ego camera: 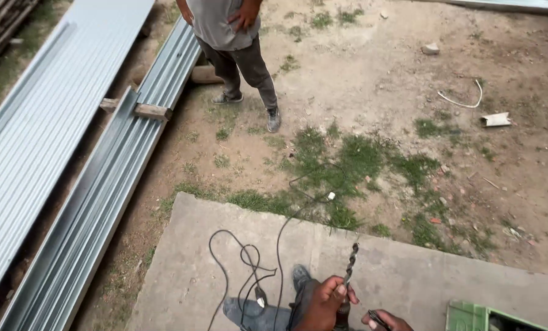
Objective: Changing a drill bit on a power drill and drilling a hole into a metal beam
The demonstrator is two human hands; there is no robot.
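Upright, the bit (350, 263) stood over the slab (409, 276), its long axis rising and tilting right from the left hand (324, 301), whose fingers gripped its base. Just right, the right hand (387, 320) pinched a small key (377, 318).

Only the lower edge shows the person — two bare hands, the left hand (323, 304) and the right hand (389, 320), no sleeves or gloves visible. Below them, grey trousers (249, 312) and a dark shoe (300, 276) — possibly a sneaker, too small to tell.
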